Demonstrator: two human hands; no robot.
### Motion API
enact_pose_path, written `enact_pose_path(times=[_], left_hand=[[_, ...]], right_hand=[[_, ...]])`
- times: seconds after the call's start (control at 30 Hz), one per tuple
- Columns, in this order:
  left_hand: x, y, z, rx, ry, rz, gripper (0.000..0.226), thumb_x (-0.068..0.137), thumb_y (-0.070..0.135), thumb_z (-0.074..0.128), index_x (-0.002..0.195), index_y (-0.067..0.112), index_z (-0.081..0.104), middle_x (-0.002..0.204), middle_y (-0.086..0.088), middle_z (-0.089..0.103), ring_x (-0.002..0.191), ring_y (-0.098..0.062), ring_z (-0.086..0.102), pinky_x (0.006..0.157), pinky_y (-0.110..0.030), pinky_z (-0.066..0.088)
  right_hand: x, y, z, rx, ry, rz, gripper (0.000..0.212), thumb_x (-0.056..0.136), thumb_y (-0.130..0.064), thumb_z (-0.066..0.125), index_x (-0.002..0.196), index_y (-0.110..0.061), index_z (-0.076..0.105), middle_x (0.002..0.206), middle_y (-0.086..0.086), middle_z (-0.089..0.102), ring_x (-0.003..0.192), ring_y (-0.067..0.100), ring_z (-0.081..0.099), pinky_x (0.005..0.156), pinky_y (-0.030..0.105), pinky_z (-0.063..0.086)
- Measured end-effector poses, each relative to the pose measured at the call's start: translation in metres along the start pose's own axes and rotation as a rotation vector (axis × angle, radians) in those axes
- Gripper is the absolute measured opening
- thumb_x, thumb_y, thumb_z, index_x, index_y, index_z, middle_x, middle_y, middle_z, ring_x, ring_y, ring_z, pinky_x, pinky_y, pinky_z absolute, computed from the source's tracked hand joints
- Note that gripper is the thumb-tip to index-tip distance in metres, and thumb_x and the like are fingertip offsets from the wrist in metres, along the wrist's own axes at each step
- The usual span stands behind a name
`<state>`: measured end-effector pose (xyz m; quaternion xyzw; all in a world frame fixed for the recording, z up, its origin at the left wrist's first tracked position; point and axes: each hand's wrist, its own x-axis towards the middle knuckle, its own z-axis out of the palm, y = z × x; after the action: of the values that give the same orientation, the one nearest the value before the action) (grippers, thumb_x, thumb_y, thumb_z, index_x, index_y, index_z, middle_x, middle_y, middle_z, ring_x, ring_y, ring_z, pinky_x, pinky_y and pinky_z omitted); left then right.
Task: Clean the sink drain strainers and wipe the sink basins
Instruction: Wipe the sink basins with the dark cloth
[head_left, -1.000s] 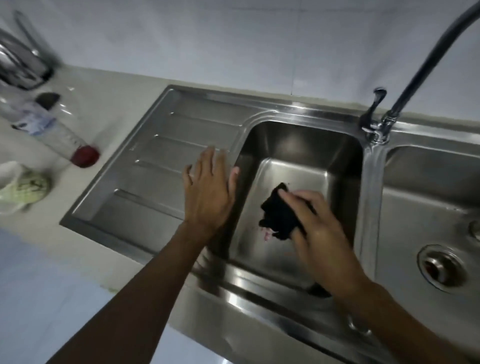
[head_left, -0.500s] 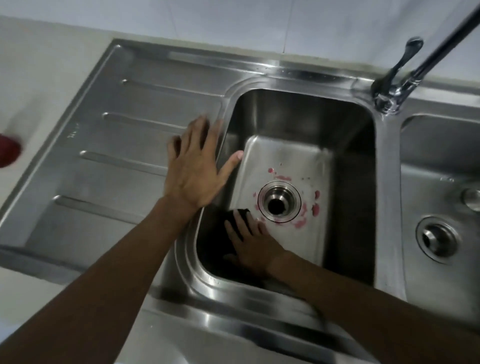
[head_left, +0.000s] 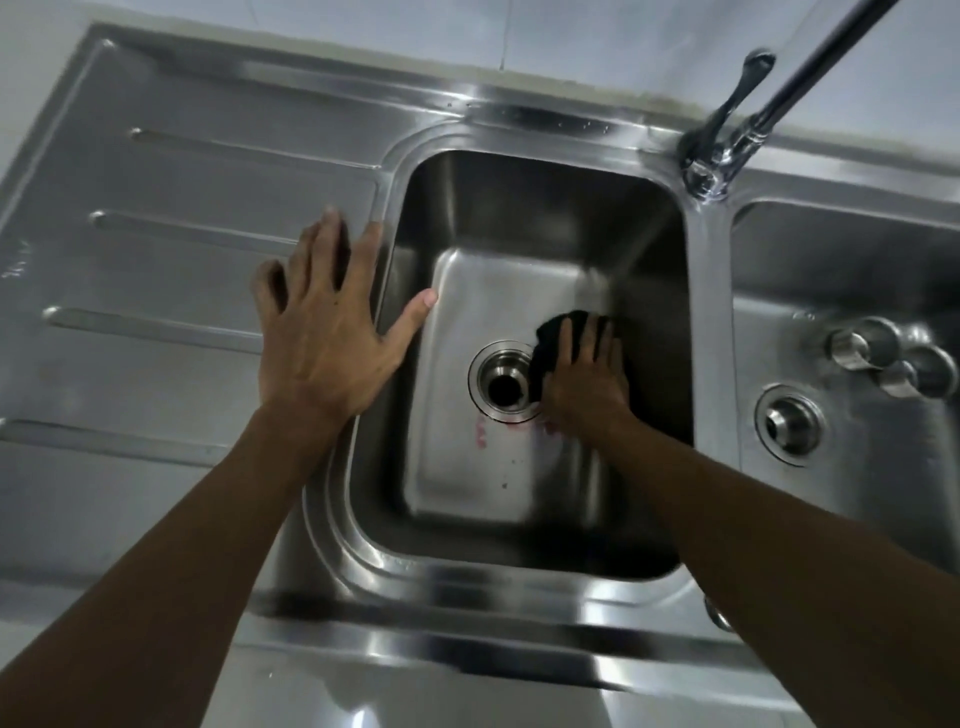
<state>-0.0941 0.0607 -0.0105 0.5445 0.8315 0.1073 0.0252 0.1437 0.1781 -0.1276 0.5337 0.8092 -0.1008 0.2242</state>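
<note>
A small black cloth (head_left: 549, 340) lies on the floor of the deep shiny steel sink bowl (head_left: 519, 208) in the middle. It sits just to the right of the round steel drain hole (head_left: 501, 382) and touches its ring. The right hand (head_left: 584, 387) lies flat on top of the cloth, with its fingers straight, and presses it down. A few thin pink smears (head_left: 480, 435) show on the floor just below the drain.

The left hand (head_left: 322, 332) rests flat and wide open on the ribbed steel draining board (head_left: 182, 260) to the left of the bowl. Its thumb sticks out over the bowl's edge.

To the right is a second steel sink bowl (head_left: 831, 270). It has its own round drain (head_left: 789, 423), and two small shiny metal cups (head_left: 865, 345) lie on their sides near it. A tall chrome tap (head_left: 727, 150) stands at the back, between the two bowls.
</note>
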Motion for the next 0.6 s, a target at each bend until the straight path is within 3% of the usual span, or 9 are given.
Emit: enact_pose_path(times=[0.13, 0.27, 0.33, 0.47, 0.6], left_hand=[[0.0, 0.002, -0.001, 0.002, -0.003, 0.001, 0.082, 0.097, 0.08, 0.023, 0.161, 0.03, 0.023, 0.171, -0.014, 0.02, 0.158, -0.032, 0.019, 0.121, -0.064, 0.021], [-0.001, 0.001, 0.002, 0.023, 0.029, 0.011, 0.079, 0.099, 0.077, 0.027, 0.16, 0.028, 0.027, 0.169, -0.015, 0.024, 0.157, -0.032, 0.023, 0.119, -0.064, 0.023], [-0.001, 0.0, 0.004, 0.021, 0.035, 0.013, 0.078, 0.099, 0.077, 0.028, 0.16, 0.028, 0.027, 0.169, -0.015, 0.023, 0.157, -0.032, 0.022, 0.119, -0.064, 0.023], [0.0, -0.005, 0.01, -0.002, 0.06, 0.015, 0.079, 0.098, 0.079, 0.028, 0.159, 0.029, 0.028, 0.169, -0.014, 0.023, 0.157, -0.032, 0.023, 0.119, -0.063, 0.021], [0.001, -0.004, 0.01, 0.003, 0.08, 0.016, 0.08, 0.098, 0.079, 0.03, 0.159, 0.027, 0.029, 0.169, -0.015, 0.023, 0.155, -0.034, 0.026, 0.119, -0.064, 0.023]], right_hand=[[-0.059, -0.003, 0.021, -0.013, -0.121, -0.159, 0.08, 0.105, -0.044, 0.032, 0.161, -0.009, -0.013, 0.165, 0.029, -0.021, 0.153, 0.051, -0.013, 0.125, 0.055, 0.001], [-0.061, -0.019, 0.035, -0.191, 0.039, -0.743, 0.076, 0.105, -0.043, 0.035, 0.163, -0.017, -0.006, 0.169, 0.022, -0.014, 0.155, 0.048, -0.007, 0.126, 0.055, 0.008], [-0.044, -0.044, 0.037, -0.189, 0.133, -0.882, 0.074, 0.105, -0.045, 0.036, 0.164, -0.019, -0.001, 0.171, 0.019, -0.007, 0.156, 0.045, -0.003, 0.127, 0.056, 0.008], [0.004, -0.086, 0.028, 0.047, 0.23, -0.537, 0.076, 0.104, -0.045, 0.039, 0.164, -0.018, 0.001, 0.171, 0.018, -0.004, 0.157, 0.044, -0.003, 0.126, 0.058, 0.014], [0.04, -0.042, 0.004, 0.028, 0.172, -0.196, 0.075, 0.105, -0.041, 0.033, 0.163, -0.015, -0.006, 0.17, 0.022, -0.008, 0.156, 0.045, -0.005, 0.127, 0.056, 0.008]])
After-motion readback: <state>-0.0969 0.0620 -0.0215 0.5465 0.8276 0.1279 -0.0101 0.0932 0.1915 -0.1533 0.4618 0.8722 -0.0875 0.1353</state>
